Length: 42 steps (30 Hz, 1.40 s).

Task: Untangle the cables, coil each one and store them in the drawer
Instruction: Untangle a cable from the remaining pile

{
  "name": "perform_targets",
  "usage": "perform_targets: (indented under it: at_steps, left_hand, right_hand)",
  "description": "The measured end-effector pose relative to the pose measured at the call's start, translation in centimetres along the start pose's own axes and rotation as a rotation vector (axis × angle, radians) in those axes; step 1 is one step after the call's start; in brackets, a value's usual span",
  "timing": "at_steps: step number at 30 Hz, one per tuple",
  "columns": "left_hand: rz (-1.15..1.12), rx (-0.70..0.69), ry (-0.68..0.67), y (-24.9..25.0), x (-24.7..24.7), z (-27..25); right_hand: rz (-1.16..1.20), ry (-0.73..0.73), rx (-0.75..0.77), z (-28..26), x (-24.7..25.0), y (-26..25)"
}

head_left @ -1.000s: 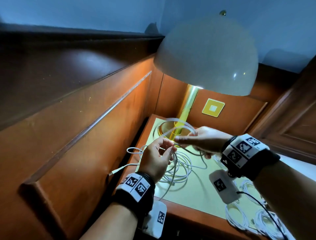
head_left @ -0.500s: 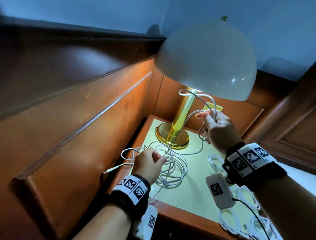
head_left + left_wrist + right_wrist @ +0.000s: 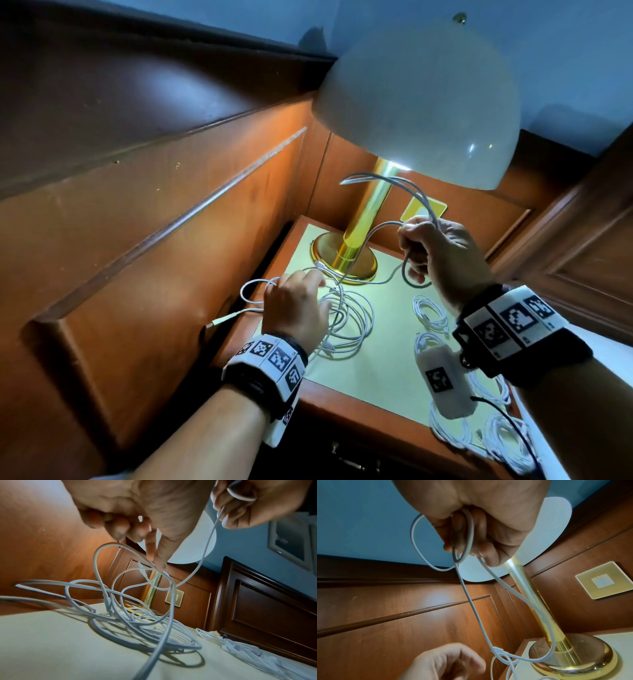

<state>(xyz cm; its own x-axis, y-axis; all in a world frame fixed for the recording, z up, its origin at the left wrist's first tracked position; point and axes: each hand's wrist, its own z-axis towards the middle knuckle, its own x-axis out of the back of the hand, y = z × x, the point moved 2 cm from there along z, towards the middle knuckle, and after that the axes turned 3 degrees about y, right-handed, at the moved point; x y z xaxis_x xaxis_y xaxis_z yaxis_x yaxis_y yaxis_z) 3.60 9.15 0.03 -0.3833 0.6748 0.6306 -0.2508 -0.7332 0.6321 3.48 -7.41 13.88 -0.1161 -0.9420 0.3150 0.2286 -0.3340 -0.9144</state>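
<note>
Right hand [image 3: 445, 253] fist grips started coil of white cable [image 3: 373, 236], raised by lamp stem [image 3: 368, 212]. Left hand [image 3: 294, 308], nearer, pinches loop in tangled pile [image 3: 346, 322] on nightstand top [image 3: 387, 363]. Cable runs down-left from fist to pile.

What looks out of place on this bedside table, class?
One connector end of the tangled white cables hangs off the table's left edge; the neat coils lie flat on the right. Nothing looks damaged or spilled.
</note>
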Motion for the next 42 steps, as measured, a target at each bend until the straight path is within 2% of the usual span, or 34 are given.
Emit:
perform_targets:
  at_steps: [4, 8, 11, 14, 17, 20, 22, 24, 30, 35, 37, 39, 42]
  left_hand:
    - [-0.335, 0.056, -0.109, -0.4, -1.1, 0.3]
    - [-0.437, 0.035, -0.173, -0.6, -1.6, 0.2]
    - [-0.491, 0.078, -0.237, -0.4, -1.9, 0.3]
    - [-0.468, 0.033, -0.290, -0.3, -2.3, 0.3]
    - [-0.522, 0.030, -0.234, -0.4, -2.5, 0.3]
    - [-0.646, 0.070, -0.123, -0.8, -2.5, 0.6]
    - [-0.714, 0.119, -0.088, -0.7, -2.2, 0.9]
    - [-0.803, 0.158, -0.058, -0.4, -1.5, 1.2]
    - [-1.088, 0.237, 0.042, 0.6, 0.2, 2.2]
    - [-1.284, 0.254, 0.060, 1.1, 1.4, 2.8]
    - [-1.327, 0.221, 0.053, 1.4, 2.1, 2.8]
    - [-1.325, 0.198, 0.059, 1.7, 2.6, 2.8]
    - [-1.194, 0.196, 0.084, 1.2, 2.2, 3.0]
  right_hand:
    - [0.000, -0.137, 0.013, -0.5, -0.7, -0.7]
    - [0.121, -0.087, -0.036, -0.1, -0.7, -0.9]
    - [0.233, -0.076, -0.124, 0.0, -0.8, -0.8]
    - [0.220, -0.077, -0.133, -0.3, -1.2, -1.2]
    - [0.106, -0.012, -0.066, -0.4, -0.9, -1.9]
    - [-0.255, 0.066, -0.005, 0.4, -0.2, -1.5]
    - [-0.497, 0.057, -0.041, 1.0, 0.2, -0.5]
    - [-0.613, -0.005, -0.075, 1.4, 0.4, 1.1]
    - [-0.611, -0.197, -0.039, 0.6, -1.2, 3.8]
    - [-0.690, -0.334, -0.043, 0.3, -3.7, 5.3]
    - [-0.696, -0.316, -0.035, 0.4, -4.5, 5.2]
    - [-0.649, -0.232, -0.024, 1.0, -4.8, 5.3]
    - [-0.568, -0.085, 0.036, 2.2, -4.7, 4.7]
